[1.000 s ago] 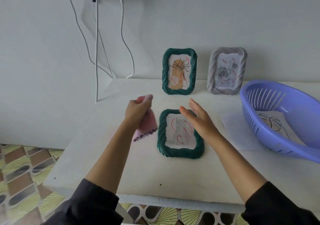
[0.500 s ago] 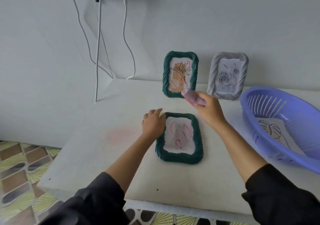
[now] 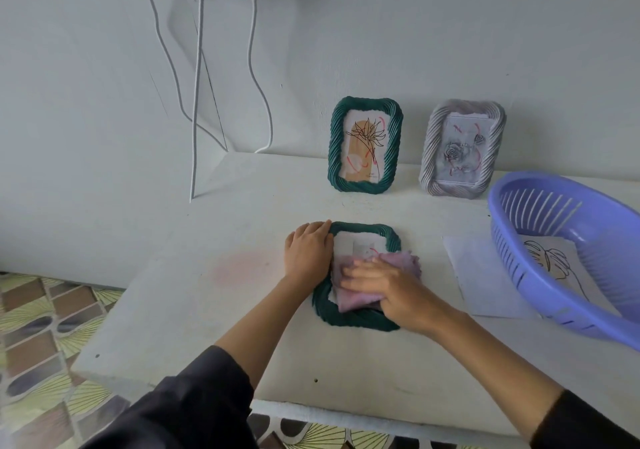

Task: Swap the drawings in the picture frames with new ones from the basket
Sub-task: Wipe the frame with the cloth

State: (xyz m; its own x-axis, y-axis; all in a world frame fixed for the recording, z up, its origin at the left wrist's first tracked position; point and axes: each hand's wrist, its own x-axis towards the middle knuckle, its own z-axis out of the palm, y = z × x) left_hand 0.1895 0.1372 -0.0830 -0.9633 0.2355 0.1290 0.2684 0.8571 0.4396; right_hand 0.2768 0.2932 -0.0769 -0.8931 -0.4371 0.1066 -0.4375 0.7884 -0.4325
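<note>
1. Head view: your left hand [image 3: 306,253] is resting on the left rim of the green frame [image 3: 358,322], which is lying flat on the white table [image 3: 207,310]. Its fingers are lying close together and only slightly bent, pressing on the rim rather than wrapping it.
2. Your right hand [image 3: 393,291] is pressing a pink cloth [image 3: 401,261] onto the frame's glass. Its fingers are stretched out almost flat on the cloth, though they are showing blurred.
3. The cloth is covering the lower half of the drawing [image 3: 360,246] inside that frame, and its far corner is lapping over the right rim.
4. A second green frame [image 3: 365,145] and a grey frame [image 3: 462,147] are standing upright side by side against the wall, each showing a drawing.
5. The purple basket [image 3: 568,206] is sitting at the right, holding a leaf drawing [image 3: 550,263]. A white sheet [image 3: 481,275] is lying between it and the flat frame, partly under the basket.
</note>
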